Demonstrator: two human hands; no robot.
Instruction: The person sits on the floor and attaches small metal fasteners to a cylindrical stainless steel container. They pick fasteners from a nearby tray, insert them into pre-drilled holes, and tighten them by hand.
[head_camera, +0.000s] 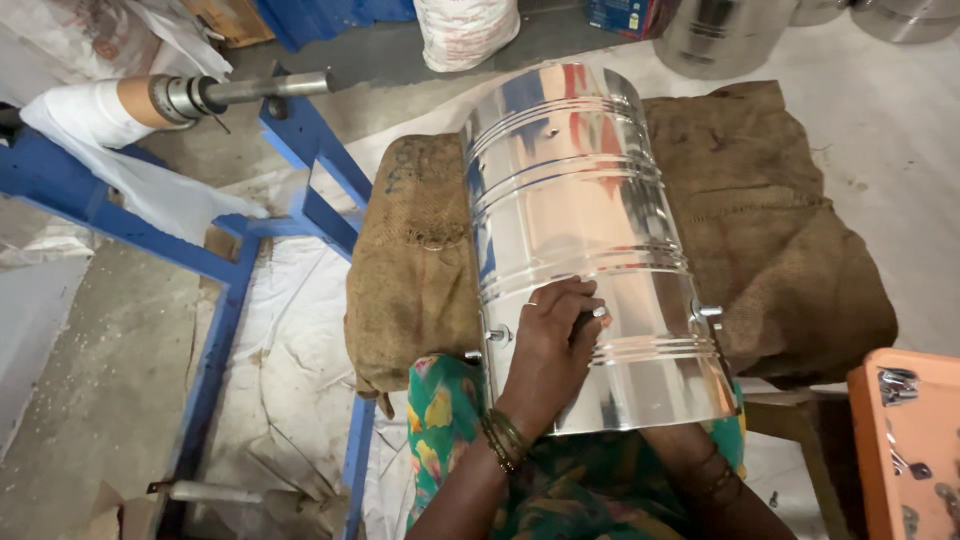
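Lying on its side across a burlap-covered bench (790, 250): a shiny ribbed steel drum (580, 230), mouth toward the lap, round wall free to roll. Left hand (555, 345) pressed on top, grip curled shut around a small dark tool, too hidden to identify. Right hand (690, 450) tucked below the drum's near rim; grip state impossible to tell. Likely trouble: slick metal under the grip, tool skidding, drum rolling off the sacking. Beside the grip, small side rivets (497, 335).

Left hand (555, 335) curled, fingers bent; right forearm (700, 465) reaches forward, hand hidden.
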